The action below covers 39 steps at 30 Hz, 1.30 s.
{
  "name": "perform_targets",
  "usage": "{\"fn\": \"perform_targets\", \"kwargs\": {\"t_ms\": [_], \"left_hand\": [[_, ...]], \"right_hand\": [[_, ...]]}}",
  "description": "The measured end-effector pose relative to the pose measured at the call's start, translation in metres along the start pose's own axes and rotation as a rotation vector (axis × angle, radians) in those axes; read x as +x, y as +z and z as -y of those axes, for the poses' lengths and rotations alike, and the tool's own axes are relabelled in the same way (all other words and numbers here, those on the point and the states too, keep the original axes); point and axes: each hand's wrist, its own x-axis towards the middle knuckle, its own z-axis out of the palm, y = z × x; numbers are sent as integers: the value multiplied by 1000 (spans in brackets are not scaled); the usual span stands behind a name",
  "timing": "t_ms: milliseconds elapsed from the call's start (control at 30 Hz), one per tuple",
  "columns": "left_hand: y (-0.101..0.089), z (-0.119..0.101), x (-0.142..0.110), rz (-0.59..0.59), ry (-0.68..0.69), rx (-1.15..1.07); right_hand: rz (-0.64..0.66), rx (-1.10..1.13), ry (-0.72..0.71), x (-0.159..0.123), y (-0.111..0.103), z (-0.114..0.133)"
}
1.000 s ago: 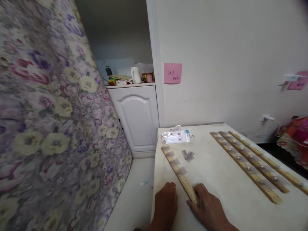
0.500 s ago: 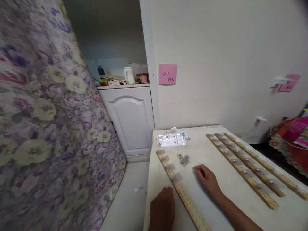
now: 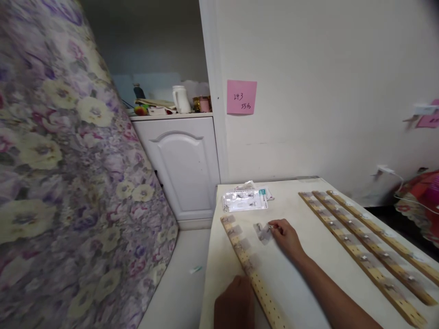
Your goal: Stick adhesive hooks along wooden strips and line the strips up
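Note:
A perforated wooden strip (image 3: 253, 274) lies diagonally at the left side of the white table (image 3: 308, 256), with several clear tabs stuck along its far end. My left hand (image 3: 235, 304) rests beside its near part, fingers curled down on the table. My right hand (image 3: 285, 236) reaches forward, and its fingertips pinch at the small clear hooks (image 3: 262, 230) lying loose on the table. A clear blister pack (image 3: 244, 200) with more small metal pieces sits further back.
Three more wooden strips (image 3: 363, 251) with fitted hooks lie side by side on the table's right. A floral mattress (image 3: 68, 183) leans at the left. Behind stand a white cabinet (image 3: 181, 164) and a wall with a pink note (image 3: 241, 97).
My right hand left the near end of the strip and moved forward to the loose clear hooks. My left hand stayed beside the strip. The camera shifted slightly.

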Motion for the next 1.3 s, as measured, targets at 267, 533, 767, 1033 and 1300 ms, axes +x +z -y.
{"fn": "perform_targets", "kwargs": {"t_ms": [267, 533, 767, 1033, 1300], "left_hand": [[4, -1, 1, -65, 2, -134], [-6, -12, 0, -186, 41, -568], [-9, -14, 7, -104, -227, -1186], [-3, -4, 5, -35, -213, -1457], [-5, -9, 4, -67, -212, -1405]], "right_hand": [[-7, 25, -24, 1, -4, 2], [-160, 78, -140, -14, -21, 25], [55, 133, -529, -49, -25, 96], [270, 140, -583, -76, -14, 120], [225, 256, -329, -88, -17, 112]]}}
